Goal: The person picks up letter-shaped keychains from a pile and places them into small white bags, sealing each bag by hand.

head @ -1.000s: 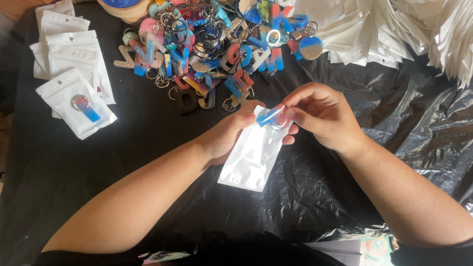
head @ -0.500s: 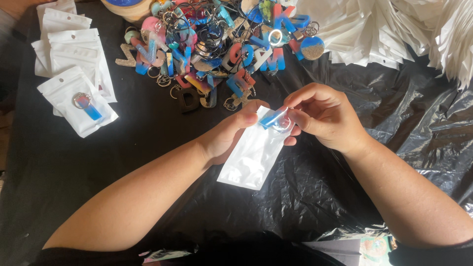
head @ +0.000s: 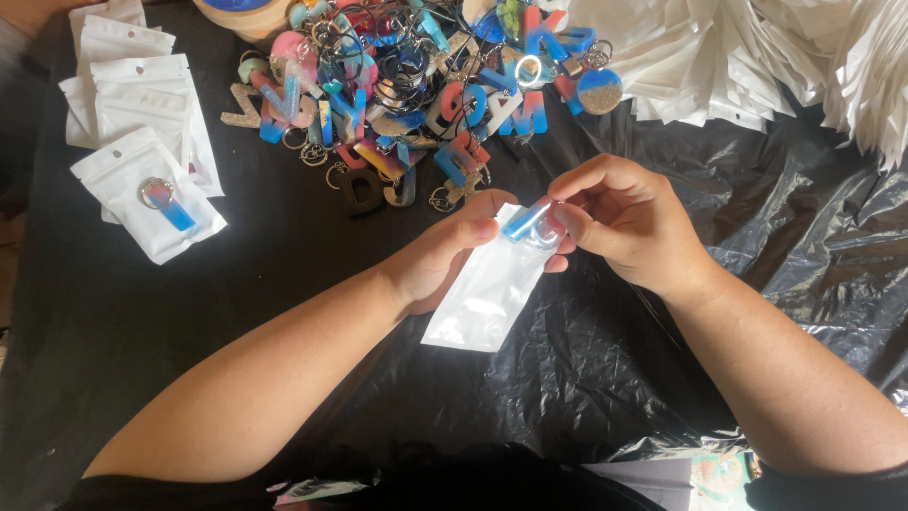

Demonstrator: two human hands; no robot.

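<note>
Pinching blue keychain (head: 523,224) into white pouch (head: 484,293), both hands (head: 539,237).

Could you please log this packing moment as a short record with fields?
left hand: left hand holds a white pouch by its top
right hand: right hand pinches a blue keychain at the pouch mouth
behind: pile of letter keychains
left side: packed pouches
top right: stack of empty pouches
surface: black plastic sheet
</note>
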